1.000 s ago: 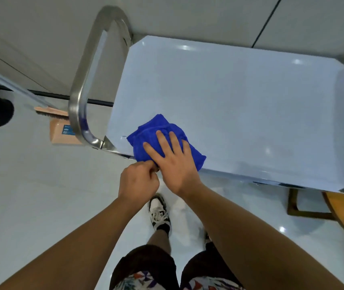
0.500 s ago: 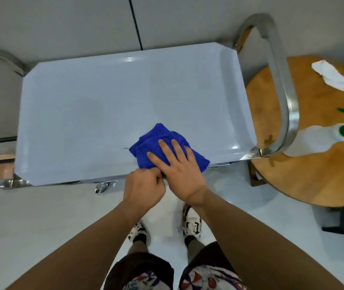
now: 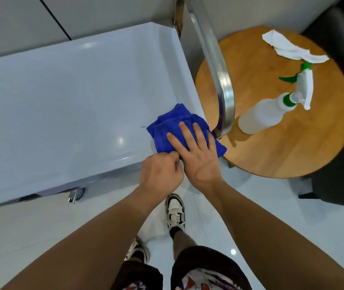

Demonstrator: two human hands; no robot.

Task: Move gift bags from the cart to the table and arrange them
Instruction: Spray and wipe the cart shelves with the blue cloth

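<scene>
- Two hands meet at the near right corner of the cart [image 3: 66, 97]: the left hand [image 3: 161, 174] is curled, its fingertips pinching the near edge of the blue cloth [image 3: 167, 126], probably to anchor it while the other hand works.
- The right hand [image 3: 196, 151] lies flat on the cloth with fingers straight and slightly spread, pressing it onto the tray, a hold that suits wiping rather than lifting.
- The cloth sits bunched against the tray's right rim, touching the foot of the chrome handle [image 3: 219, 80], which suggests the corner is being cleaned.
- No gift bags appear anywhere in view; the tray shows only the cloth, so where the bags are cannot be told.
- Just beyond the handle stands the round wooden table [image 3: 271, 147], presumably the destination, with a spray bottle [image 3: 265, 114] lying on its side and a crumpled white rag [image 3: 288, 47] farther back.
- The cart's left end is cut off by the frame, its lower level is hidden beneath the tray, and the dark shape past the table is too cropped to identify.
</scene>
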